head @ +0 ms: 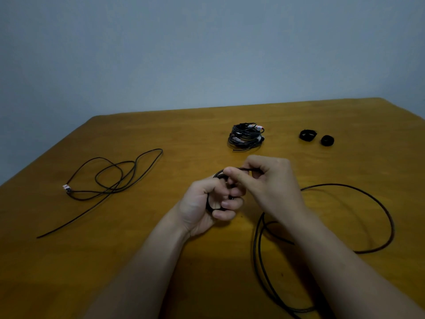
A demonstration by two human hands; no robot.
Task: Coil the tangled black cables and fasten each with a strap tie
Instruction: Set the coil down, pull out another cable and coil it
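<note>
One cable (345,184) mid-coil: my left hand (202,203) grips its loops (217,174), my right hand (269,183) pinches slack (249,169) to wind on next.

Smooth, faintly glossy wooden table (161,226); matt black rubbery-looking loose cable (119,178); dull black strap ties (308,135).

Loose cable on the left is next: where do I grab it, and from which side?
Pinch the loose cable just behind its white plug, coming down from the left: that end lies free at the tangle's outer edge, so it should pull clear for coiling.
</note>
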